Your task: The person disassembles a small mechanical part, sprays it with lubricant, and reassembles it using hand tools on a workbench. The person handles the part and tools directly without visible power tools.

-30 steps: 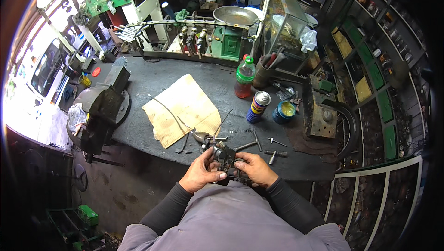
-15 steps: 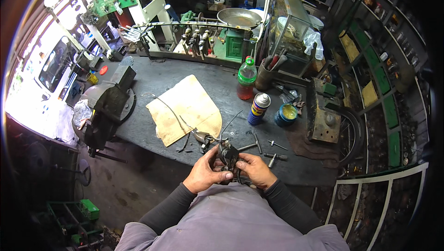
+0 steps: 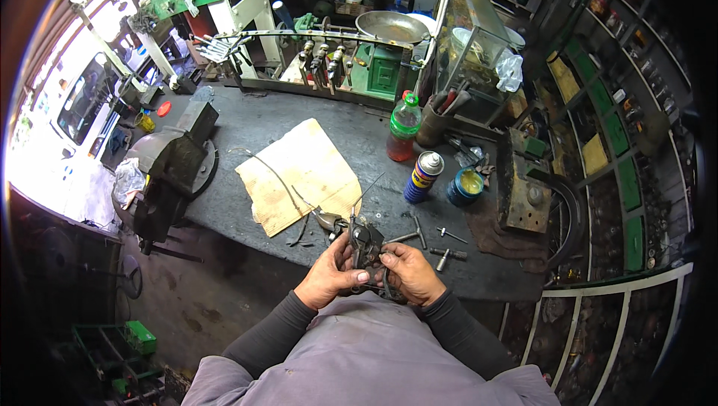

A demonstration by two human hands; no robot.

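At the near edge of the workbench I hold a small black mechanical part [image 3: 366,244], with a thin cable standing up from it. My left hand [image 3: 329,274] is closed round its left side, thumb across the front. My right hand [image 3: 413,274] pinches at its right side with thumb and fingertips; the exact spot gripped is hidden. Just beyond my left fingers lies a grey metal lever piece [image 3: 329,220], from which a long thin cable [image 3: 275,174] curves over a yellowish cloth [image 3: 307,159]. T-shaped tools [image 3: 447,255] lie to the right of my right hand.
A blue spray can [image 3: 423,177], an open tub of grease [image 3: 467,184] and a bottle of red liquid [image 3: 404,127] stand beyond my hands on the dark workbench [image 3: 247,118]. A large bench vise [image 3: 168,159] is at left. A rusty metal block [image 3: 525,196] sits at right.
The black part has tilted slightly in my hands, showing more of its face. My right fingertips have shifted a little on its side. The whole view has moved slightly.
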